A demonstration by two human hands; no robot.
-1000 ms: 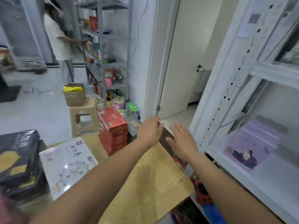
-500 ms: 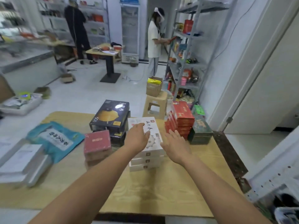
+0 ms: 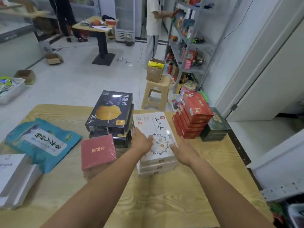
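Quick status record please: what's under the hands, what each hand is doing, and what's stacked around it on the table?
target: top white box of a stack of three on the wooden table
left hand: open, fingers lying on the lid near its left edge
right hand: open, alongside the box's right edge
left of stack: black boxes, pink box
right of stack: red boxes, dark green boxes
far left: teal bag
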